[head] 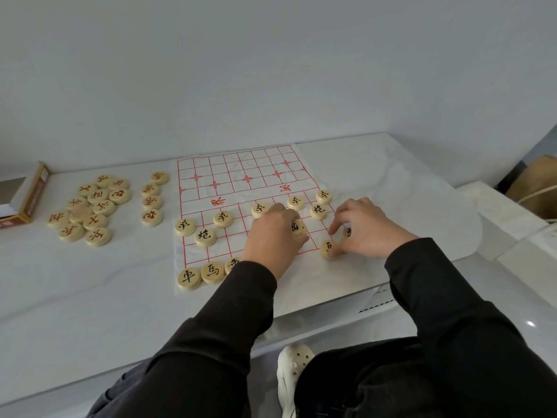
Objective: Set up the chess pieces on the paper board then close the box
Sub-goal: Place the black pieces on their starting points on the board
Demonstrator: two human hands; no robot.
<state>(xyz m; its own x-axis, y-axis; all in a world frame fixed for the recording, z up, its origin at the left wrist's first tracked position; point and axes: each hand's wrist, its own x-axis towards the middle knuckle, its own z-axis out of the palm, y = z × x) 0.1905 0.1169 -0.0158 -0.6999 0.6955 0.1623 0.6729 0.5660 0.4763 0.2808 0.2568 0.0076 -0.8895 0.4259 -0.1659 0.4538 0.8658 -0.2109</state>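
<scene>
The left hand (pixel 272 233) holds a round pale wooden chess piece (pixel 299 227) in its grip. The right hand (pixel 366 230) pinches a second wooden piece (pixel 329 249) near the tabletop (pixel 120 297) front edge.

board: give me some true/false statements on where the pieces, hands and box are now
The red pieces lie left of the board, off it. True.
The box is closed. False: it lies open.
The left hand holds a piece. True.
The black pieces stand on the board's far half. False: they stand on the near half; the far half bears none.
</scene>
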